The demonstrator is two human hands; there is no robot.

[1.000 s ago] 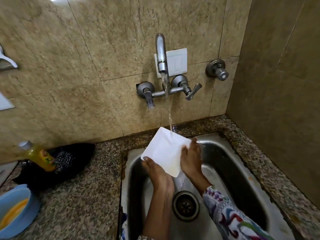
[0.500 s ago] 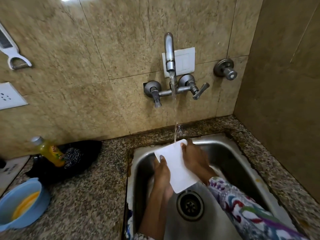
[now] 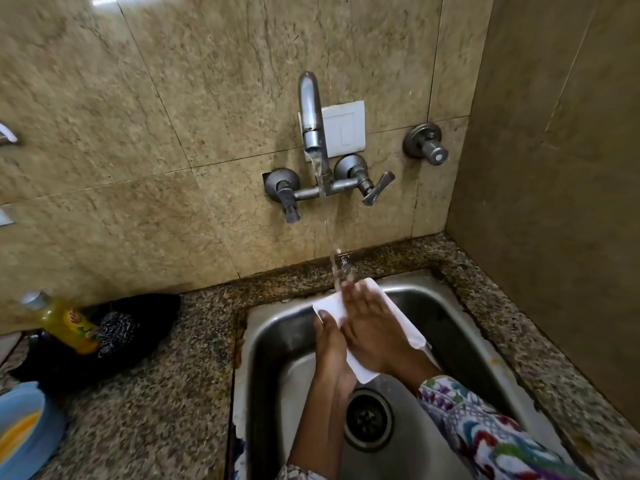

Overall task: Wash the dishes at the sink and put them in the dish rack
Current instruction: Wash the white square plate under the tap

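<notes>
A white square plate [image 3: 401,320] is held over the steel sink [image 3: 460,327], under the stream from the wall tap [image 3: 311,116]. My left hand [image 3: 330,348] grips the plate's left edge from below, thumb on top. My right hand [image 3: 372,327] lies flat on the plate's upper face with fingers spread, and the water lands at its fingertips. Much of the plate is hidden under both hands. No dish rack is in view.
The sink drain [image 3: 367,419] lies below the hands. On the granite counter [image 3: 156,410] to the left stand a yellow soap bottle [image 3: 65,323], a steel scrubber [image 3: 116,332] on a black cloth, and a blue bowl [image 3: 20,427]. A tiled wall closes the right side.
The plate has turned from facing me to lying flatter and lower in the sink. My right hand slid from the plate's right edge onto its upper face.
</notes>
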